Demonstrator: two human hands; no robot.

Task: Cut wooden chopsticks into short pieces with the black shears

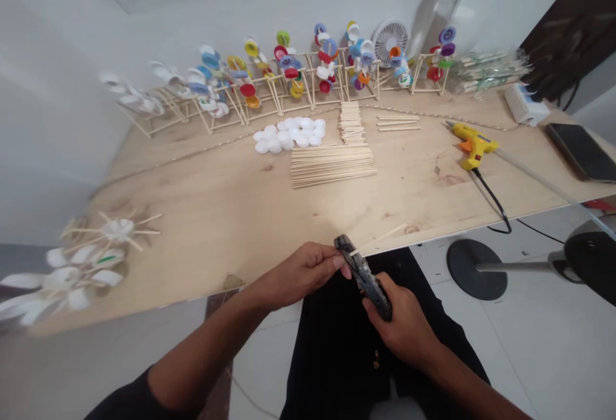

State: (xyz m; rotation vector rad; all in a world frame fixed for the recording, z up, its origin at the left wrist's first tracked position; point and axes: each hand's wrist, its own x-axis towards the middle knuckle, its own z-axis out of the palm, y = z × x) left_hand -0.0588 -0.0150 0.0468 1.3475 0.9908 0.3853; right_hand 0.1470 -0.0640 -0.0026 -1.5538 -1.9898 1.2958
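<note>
At the table's front edge, my right hand [407, 324] is wrapped round the dark handles of cutting pliers [369, 284], which point up and to the left. My left hand [301, 272] is closed in a pinch beside the head of the pliers. A thin wooden stick [382, 238] crosses at the jaws and sticks out to the right over the table. Its other end appears to lie between my left fingers, which partly hide it. Long wooden sticks [332, 165], short cut sticks [351, 122] and white bottle caps [291, 134] lie beyond my hands.
Pinwheel-like models of coloured caps on stick frames [296, 80] line the wall. A yellow glue gun [474, 144] with a cord, a phone [582, 151] and a power strip [525, 104] lie on the right. White flower-like pieces [67, 277] sit at the left corner.
</note>
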